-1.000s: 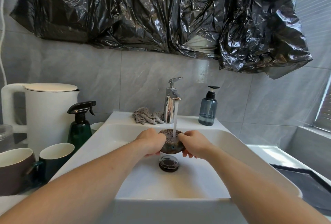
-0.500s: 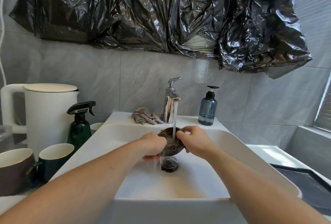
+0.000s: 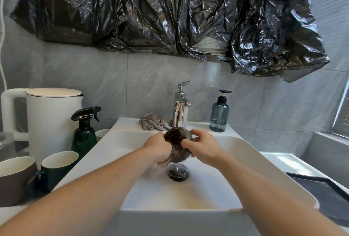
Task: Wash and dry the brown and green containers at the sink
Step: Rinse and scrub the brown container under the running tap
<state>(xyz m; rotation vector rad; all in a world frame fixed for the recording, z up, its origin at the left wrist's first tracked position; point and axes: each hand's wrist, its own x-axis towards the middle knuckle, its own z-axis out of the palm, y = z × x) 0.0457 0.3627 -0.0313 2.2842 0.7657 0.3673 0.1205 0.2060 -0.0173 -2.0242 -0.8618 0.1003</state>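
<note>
You have two hands in view, the left hand (image 3: 157,148) and the right hand (image 3: 203,148), around one brown container (image 3: 174,141). Beside the sink (image 3: 245,152) you see two mugs, one brown mug (image 3: 14,177) and one green mug (image 3: 56,164). You can count two bottles, a spray bottle (image 3: 84,133) and a pump bottle (image 3: 219,116), plus one kettle (image 3: 49,114), one tap (image 3: 179,109) and one cloth (image 3: 153,123).

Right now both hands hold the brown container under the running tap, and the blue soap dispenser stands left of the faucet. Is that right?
Not quite. The head view shows the blue soap dispenser standing to the right of the faucet, not the left. The rest holds: the left hand and right hand both hold the brown container under the running tap.
</note>
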